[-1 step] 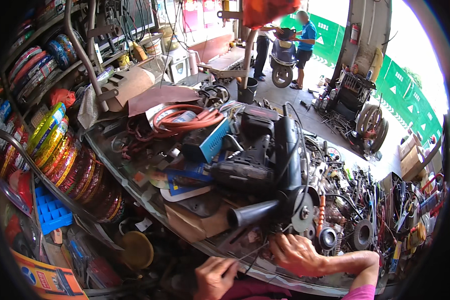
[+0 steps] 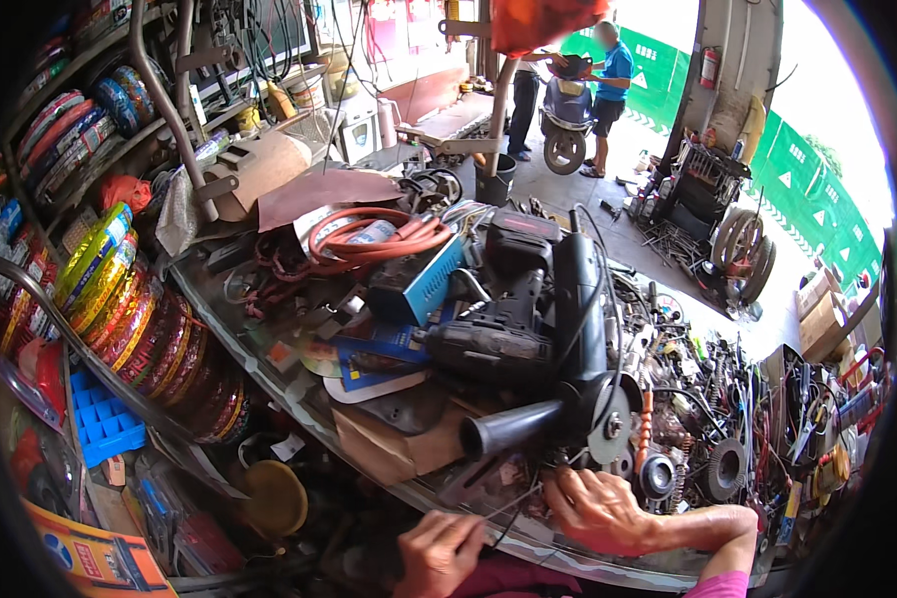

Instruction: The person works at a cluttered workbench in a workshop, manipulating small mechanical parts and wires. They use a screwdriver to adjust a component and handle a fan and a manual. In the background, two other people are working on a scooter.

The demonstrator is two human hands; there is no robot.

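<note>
At the workbench's near edge, my left hand [image 2: 439,551] is closed, thumb and fingers pinching the near end of a thin, light, wire-like strand [image 2: 511,500]. The strand runs up and right to the fingertips of my right hand [image 2: 600,510]. That hand is bent downward with its fingers closed; what they hold is hidden beneath them. Just beyond my right hand lies a black angle grinder [image 2: 580,309] with a grey disc [image 2: 610,427] and a side handle [image 2: 508,427]. A dark cordless power tool [image 2: 503,334] rests left of it.
Coiled orange hose [image 2: 379,239] and a blue metal box [image 2: 434,284] lie farther back. Loose metal parts [image 2: 708,399] crowd the bench's right side. Wrapped tyres [image 2: 159,349] and a blue tray [image 2: 105,421] stand left. Beyond, two people stand at a scooter [image 2: 565,125].
The scene sits slightly farther right in the picture, both hands with it. Their hold looks the same, with the strand still between them.
</note>
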